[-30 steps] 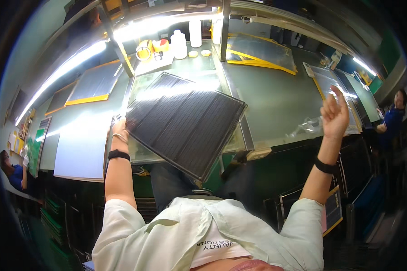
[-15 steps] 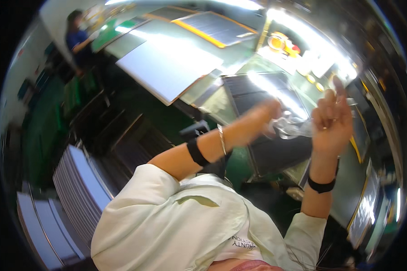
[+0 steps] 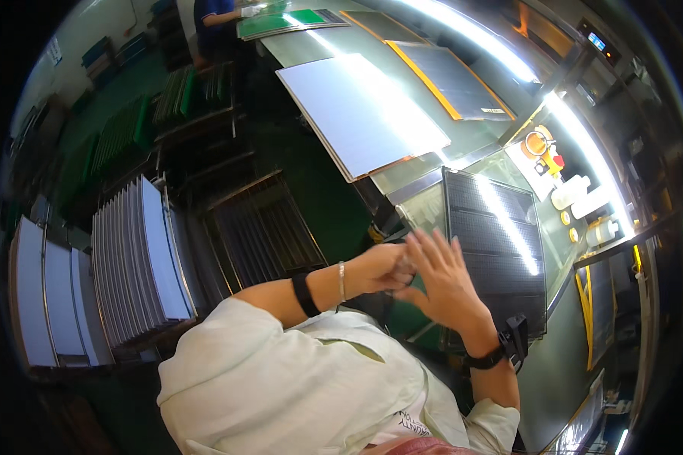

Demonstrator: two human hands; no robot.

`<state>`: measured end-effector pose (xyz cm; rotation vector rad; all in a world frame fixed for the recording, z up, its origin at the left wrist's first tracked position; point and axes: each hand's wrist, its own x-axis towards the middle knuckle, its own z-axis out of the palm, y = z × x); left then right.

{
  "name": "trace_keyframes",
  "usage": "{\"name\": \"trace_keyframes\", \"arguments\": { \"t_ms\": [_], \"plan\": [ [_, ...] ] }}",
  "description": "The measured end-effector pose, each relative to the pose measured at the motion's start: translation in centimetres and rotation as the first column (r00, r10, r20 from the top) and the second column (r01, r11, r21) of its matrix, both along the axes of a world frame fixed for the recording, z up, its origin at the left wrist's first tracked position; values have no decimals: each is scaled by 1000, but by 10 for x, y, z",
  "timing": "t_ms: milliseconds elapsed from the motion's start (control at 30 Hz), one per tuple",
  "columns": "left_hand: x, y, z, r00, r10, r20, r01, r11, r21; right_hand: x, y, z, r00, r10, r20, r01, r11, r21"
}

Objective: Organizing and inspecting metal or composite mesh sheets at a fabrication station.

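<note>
**Long workbench with a dark gridded panel lying flat on it**

The grey-green bench curves across the view, a bright strip lamp running along its far side. At left, away from the bench, a row of upright white-faced boards stands closely packed, with a dark slotted rack beside it. On the bench, a stack of white sheets lies near the front edge; behind it is a dark panel with yellow edging.

The gridded panel lies to the right of the white stack, a streak of lamp glare across it. The right forearm crosses in front of its nearer part.

A co-worker's gloved hand is at a green board at the top of the view.

The right hand is spread flat, fingers straight, its thumb toward the left hand. The left is curled, its fingertips partly hidden behind the right; whether it grips anything, I cannot tell. Both are in front of the gridded panel's left edge.

White bottles stand beyond the panel, near an orange tape roll. Smallest is a yellow cap.
</note>
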<state>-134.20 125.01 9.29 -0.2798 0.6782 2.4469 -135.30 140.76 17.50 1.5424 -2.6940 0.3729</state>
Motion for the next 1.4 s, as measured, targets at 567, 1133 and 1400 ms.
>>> {"name": "trace_keyframes", "arguments": {
  "t_ms": [567,1133,1400],
  "plan": [
    [-266,-373,-166,683,647,-339,-722,526,-450,178,207,-51,-68,-452,889,971,-236,-46],
    [-177,-323,-9,21,799,-601,-865,-287,-412,80,126,-111,78,147,986,901,-433,-6],
    [-79,-12,31,-51,-742,-669,-917,300,-264,87,125,-95,468,-27,884,750,-517,-413]
  ]
}}
